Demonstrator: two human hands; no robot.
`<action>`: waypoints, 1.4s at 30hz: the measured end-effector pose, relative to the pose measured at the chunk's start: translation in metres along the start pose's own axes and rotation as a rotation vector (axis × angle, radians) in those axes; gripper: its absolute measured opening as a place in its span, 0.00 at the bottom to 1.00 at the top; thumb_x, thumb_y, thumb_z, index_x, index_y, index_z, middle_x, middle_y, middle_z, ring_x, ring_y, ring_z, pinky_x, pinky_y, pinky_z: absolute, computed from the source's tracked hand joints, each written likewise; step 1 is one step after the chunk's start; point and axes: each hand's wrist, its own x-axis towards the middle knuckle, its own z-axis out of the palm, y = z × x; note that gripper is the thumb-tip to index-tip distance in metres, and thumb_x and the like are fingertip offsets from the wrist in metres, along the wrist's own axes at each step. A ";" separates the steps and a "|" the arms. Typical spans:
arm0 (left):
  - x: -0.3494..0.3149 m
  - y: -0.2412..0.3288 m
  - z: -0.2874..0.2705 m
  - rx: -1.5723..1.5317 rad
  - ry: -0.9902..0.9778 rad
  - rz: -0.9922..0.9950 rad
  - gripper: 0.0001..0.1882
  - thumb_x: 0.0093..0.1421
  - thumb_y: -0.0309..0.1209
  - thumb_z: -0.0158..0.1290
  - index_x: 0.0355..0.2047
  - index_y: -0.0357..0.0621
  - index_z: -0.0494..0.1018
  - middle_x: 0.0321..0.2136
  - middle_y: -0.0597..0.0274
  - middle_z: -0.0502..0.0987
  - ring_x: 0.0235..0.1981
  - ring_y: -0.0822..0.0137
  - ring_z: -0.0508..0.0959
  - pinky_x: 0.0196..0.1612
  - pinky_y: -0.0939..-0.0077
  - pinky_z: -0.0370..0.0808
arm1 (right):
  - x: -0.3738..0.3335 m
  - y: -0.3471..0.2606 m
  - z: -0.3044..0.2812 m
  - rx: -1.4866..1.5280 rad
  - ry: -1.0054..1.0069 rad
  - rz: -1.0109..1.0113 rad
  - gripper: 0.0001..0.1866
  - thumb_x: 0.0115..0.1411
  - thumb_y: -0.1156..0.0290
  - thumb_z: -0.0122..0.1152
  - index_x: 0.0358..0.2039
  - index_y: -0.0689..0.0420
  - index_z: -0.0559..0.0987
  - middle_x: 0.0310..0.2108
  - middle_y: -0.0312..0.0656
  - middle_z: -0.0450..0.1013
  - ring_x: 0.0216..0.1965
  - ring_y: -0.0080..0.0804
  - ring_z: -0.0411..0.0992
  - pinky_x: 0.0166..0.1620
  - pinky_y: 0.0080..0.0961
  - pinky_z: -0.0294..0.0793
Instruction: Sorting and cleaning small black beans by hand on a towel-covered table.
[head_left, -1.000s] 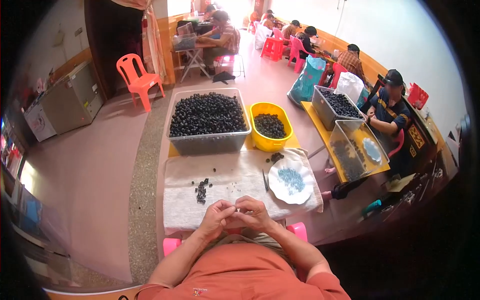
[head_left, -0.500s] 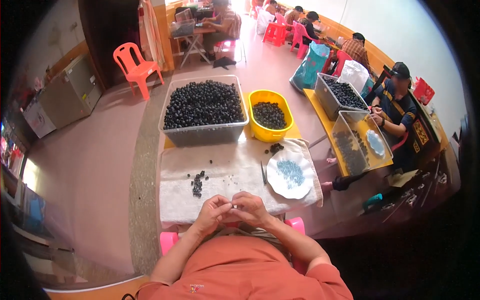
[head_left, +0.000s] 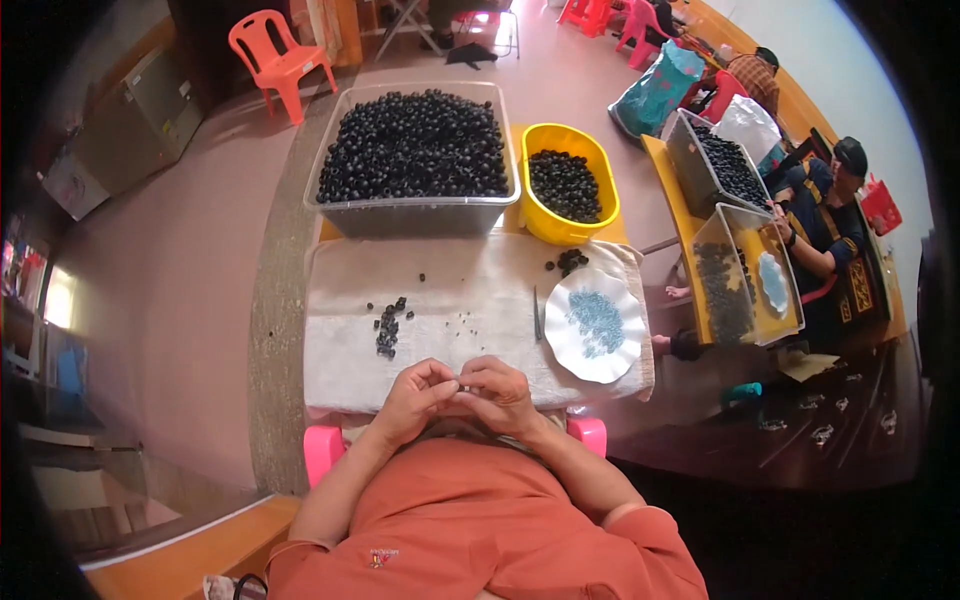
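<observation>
My left hand (head_left: 414, 400) and my right hand (head_left: 502, 396) meet at the near edge of a cloth-covered table. Both are closed, fingertips pinched together around something too small to make out. Just beyond them, tiny specks (head_left: 462, 324) lie on the pale cloth (head_left: 340, 275). Left of these is a loose cluster of small black round parts (head_left: 388, 332). To the right lie slim dark tweezers (head_left: 537, 316), beside a white scalloped plate (head_left: 630, 352) bearing a spread of tiny light-blue pieces (head_left: 595, 322). A few more black parts (head_left: 571, 262) rest above the plate.
A large clear bin (head_left: 415, 216) and a yellow tub (head_left: 558, 231), both full of black parts, stand at the table's far side. At right, a person (head_left: 818, 215) sits by another table with clear bins (head_left: 735, 270). An orange chair (head_left: 280, 62) stands far left.
The view has tilted downward and shifted, so the table and bins appear higher. My hands stay pinched together near the cloth's edge. At right, the other person's hands have risen a little.
</observation>
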 end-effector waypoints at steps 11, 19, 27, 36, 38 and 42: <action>0.003 0.009 0.005 -0.066 0.005 -0.040 0.05 0.62 0.27 0.56 0.36 0.42 0.72 0.27 0.72 0.74 0.26 0.82 0.71 0.27 0.89 0.66 | 0.008 -0.004 0.005 -0.025 0.024 0.024 0.12 0.48 0.81 0.70 0.34 0.60 0.79 0.34 0.40 0.73 0.24 0.21 0.68 0.26 0.17 0.66; -0.002 0.013 -0.006 -0.132 -0.036 -0.012 0.05 0.61 0.24 0.55 0.37 0.40 0.71 0.32 0.66 0.75 0.31 0.76 0.76 0.37 0.81 0.76 | 0.035 -0.007 -0.004 0.013 -0.071 0.024 0.09 0.51 0.80 0.67 0.34 0.61 0.78 0.32 0.45 0.74 0.27 0.27 0.71 0.29 0.20 0.70; -0.007 0.008 -0.012 -0.157 -0.017 -0.049 0.05 0.61 0.24 0.55 0.37 0.40 0.71 0.34 0.64 0.76 0.34 0.71 0.80 0.40 0.77 0.80 | 0.122 0.027 -0.007 -0.589 -0.222 0.082 0.08 0.53 0.75 0.64 0.35 0.62 0.79 0.32 0.46 0.75 0.29 0.38 0.74 0.32 0.28 0.73; -0.004 0.009 -0.013 -0.179 -0.010 -0.019 0.05 0.61 0.23 0.55 0.38 0.40 0.72 0.33 0.62 0.77 0.34 0.70 0.81 0.38 0.78 0.80 | 0.132 0.010 0.002 -0.661 -0.134 -0.007 0.08 0.53 0.75 0.64 0.35 0.59 0.79 0.33 0.45 0.75 0.31 0.42 0.77 0.32 0.32 0.74; -0.004 0.009 -0.014 -0.175 -0.011 -0.025 0.05 0.61 0.23 0.55 0.38 0.40 0.72 0.33 0.62 0.78 0.34 0.70 0.81 0.38 0.77 0.80 | 0.114 0.002 -0.010 -0.681 -0.128 0.025 0.07 0.53 0.76 0.64 0.34 0.59 0.79 0.33 0.45 0.75 0.30 0.41 0.77 0.31 0.32 0.75; -0.005 0.008 -0.013 -0.152 0.001 -0.027 0.06 0.61 0.23 0.54 0.39 0.39 0.72 0.33 0.61 0.78 0.34 0.69 0.80 0.40 0.75 0.79 | 0.071 -0.010 -0.065 -0.770 0.014 0.113 0.09 0.51 0.80 0.65 0.34 0.58 0.79 0.33 0.44 0.75 0.28 0.41 0.77 0.29 0.32 0.75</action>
